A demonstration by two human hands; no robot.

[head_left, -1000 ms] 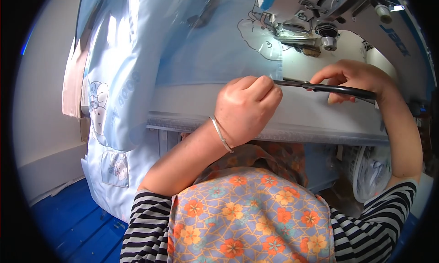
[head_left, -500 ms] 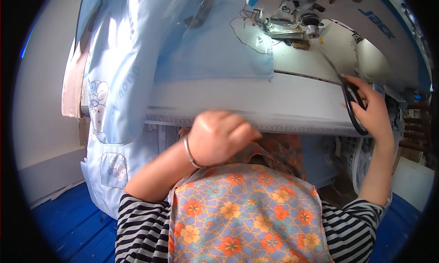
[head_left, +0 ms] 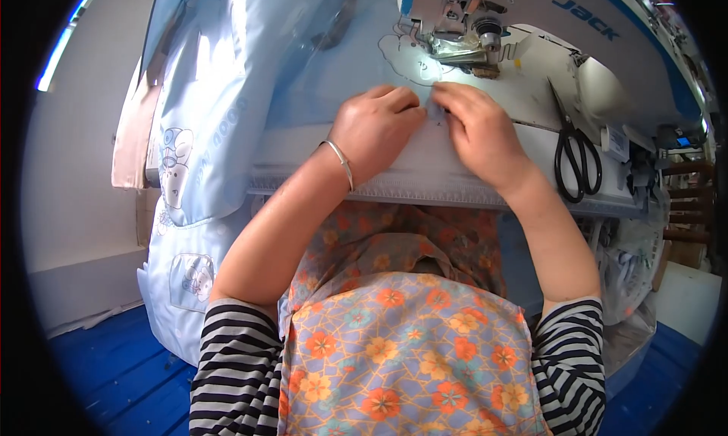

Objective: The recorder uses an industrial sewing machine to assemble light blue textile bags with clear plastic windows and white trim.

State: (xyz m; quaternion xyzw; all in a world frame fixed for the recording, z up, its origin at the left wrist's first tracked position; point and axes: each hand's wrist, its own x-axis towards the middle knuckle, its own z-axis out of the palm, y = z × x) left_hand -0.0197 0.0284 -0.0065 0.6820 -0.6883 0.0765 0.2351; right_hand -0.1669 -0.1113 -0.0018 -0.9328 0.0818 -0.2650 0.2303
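Observation:
A pale blue printed fabric [head_left: 311,95] lies on the white sewing machine bed, with a cartoon outline near its right end. My left hand [head_left: 379,127] is closed at the fabric's near right corner, its fingers curled down onto the edge. Close beside it, my right hand [head_left: 481,133] pinches the same corner, fingertips bent inward. The bit of cloth between them is mostly covered by my fingers. Just beyond my hands is the lit needle area of the sewing machine [head_left: 489,38]. Black-handled scissors [head_left: 578,159] lie on the bed to the right of my right hand, blades pointing away.
More light blue printed fabric [head_left: 205,117] hangs over the table's left side. A clear ruler strip [head_left: 455,197] runs along the front edge. At the right are a clear plastic bag [head_left: 629,273] and a small dark device [head_left: 679,138] with a lit screen.
My right hand has put the scissors down on the bed and moved left to the fabric corner. My left hand has moved forward from the front edge to the same corner.

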